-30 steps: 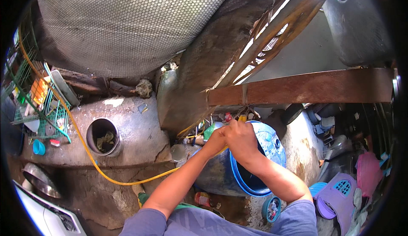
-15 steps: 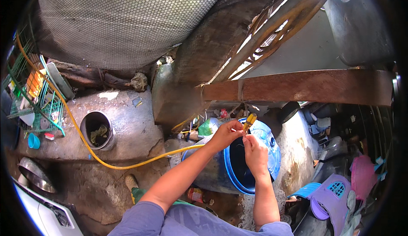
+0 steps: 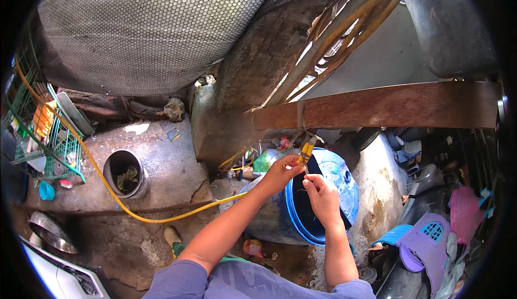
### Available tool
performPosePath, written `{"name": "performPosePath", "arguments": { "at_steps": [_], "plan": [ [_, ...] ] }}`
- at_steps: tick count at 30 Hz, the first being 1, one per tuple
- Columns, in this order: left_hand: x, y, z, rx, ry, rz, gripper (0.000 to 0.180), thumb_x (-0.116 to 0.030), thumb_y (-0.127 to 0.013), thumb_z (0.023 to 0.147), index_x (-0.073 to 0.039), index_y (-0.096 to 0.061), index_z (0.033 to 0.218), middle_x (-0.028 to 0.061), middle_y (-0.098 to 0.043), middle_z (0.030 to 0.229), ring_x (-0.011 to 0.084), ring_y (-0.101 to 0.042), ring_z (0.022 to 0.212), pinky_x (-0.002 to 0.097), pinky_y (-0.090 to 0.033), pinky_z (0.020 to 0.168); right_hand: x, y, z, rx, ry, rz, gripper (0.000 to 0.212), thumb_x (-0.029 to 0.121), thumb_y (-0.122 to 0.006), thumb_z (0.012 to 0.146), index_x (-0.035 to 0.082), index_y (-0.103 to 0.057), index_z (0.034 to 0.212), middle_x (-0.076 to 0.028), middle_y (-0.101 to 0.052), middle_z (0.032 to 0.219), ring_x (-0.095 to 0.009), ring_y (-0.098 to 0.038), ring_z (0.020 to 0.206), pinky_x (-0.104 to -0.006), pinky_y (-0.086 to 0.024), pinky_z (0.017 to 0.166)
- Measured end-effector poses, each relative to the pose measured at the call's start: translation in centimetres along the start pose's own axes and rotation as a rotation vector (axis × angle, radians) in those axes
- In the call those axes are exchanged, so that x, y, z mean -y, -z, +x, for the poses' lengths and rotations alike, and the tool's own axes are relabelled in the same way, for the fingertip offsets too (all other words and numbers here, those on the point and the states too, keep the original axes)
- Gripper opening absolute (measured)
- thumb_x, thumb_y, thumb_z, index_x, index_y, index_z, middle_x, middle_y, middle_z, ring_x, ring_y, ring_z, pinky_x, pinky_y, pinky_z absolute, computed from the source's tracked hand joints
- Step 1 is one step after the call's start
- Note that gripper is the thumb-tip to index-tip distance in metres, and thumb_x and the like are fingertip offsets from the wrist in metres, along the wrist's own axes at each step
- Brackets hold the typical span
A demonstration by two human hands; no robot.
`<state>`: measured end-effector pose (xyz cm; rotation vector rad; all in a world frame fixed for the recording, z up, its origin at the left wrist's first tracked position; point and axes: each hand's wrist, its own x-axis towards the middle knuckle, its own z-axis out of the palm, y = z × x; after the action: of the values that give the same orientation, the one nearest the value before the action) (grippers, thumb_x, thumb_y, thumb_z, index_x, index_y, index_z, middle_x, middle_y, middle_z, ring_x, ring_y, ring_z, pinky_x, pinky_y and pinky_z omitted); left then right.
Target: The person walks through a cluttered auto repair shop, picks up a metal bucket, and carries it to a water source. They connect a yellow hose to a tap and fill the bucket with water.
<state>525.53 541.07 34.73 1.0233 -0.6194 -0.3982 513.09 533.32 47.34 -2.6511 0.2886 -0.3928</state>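
Observation:
In front of me, my left hand (image 3: 283, 172) is closed with its fingertips on a small tool with a yellow-and-black handle (image 3: 306, 151), which stands nearly upright; its exact kind does not show. Just below, my right hand (image 3: 322, 194) pinches something thin in line with the tool; the fingers mostly hide it. The two hands almost touch. They are above the open mouth of a blue plastic drum (image 3: 344, 178) lying tilted on its side, its inside dark.
A yellow hose (image 3: 153, 220) curves from the left toward the drum. On a concrete ledge (image 3: 167, 175) stand a bucket (image 3: 142, 183) and a turquoise cup (image 3: 47, 190). A wooden beam (image 3: 377, 105) crosses beyond the drum. Purple plastic pieces (image 3: 428, 245) lie at right.
The yellow-and-black tool has tilted more upright and shifted slightly left in view. The right hand's fingers have spread a little around their pinch. The view itself has shifted slightly.

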Motion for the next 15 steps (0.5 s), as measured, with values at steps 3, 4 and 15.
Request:
{"name": "performPosePath", "arguments": {
  "at_steps": [3,4,15],
  "plan": [
    [-0.2,1.3,-0.5,0.091,0.028,-0.169,0.02,-0.012,-0.063,0.094,-0.004,-0.058,0.111,0.0022,-0.066,0.103,0.01,-0.062,0.099,0.0268,-0.049,0.088,-0.7,-1.9,-0.5,-0.029,0.287,-0.115,0.014,0.015,-0.064,0.09,0.006,-0.066,0.101,-0.012,-0.067,0.085,-0.03,-0.067,0.075,-0.0386,-0.053,0.065],
    [-0.3,1.4,-1.0,0.062,0.079,-0.284,0.021,-0.011,-0.062,0.094,-0.003,-0.057,0.113,0.0034,-0.066,0.105,0.0114,-0.063,0.102,0.0272,-0.049,0.09,-0.2,-2.6,-0.8,0.0,0.286,-0.191,0.014,0.015,-0.063,0.091,0.006,-0.065,0.102,-0.012,-0.067,0.083,-0.03,-0.067,0.075,-0.0394,-0.054,0.065],
    [-0.4,2.0,-2.7,-0.018,0.21,-0.622,0.021,-0.019,-0.054,0.102,0.0,-0.059,0.11,0.0093,-0.066,0.11,0.0157,-0.063,0.107,0.029,-0.048,0.098,-0.3,-4.9,-2.5,0.128,-0.022,-0.048,0.025,0.028,-0.066,0.091,0.005,-0.066,0.081,-0.017,-0.065,0.081,-0.037,-0.065,0.077,-0.0444,-0.053,0.068]
  ]
}}
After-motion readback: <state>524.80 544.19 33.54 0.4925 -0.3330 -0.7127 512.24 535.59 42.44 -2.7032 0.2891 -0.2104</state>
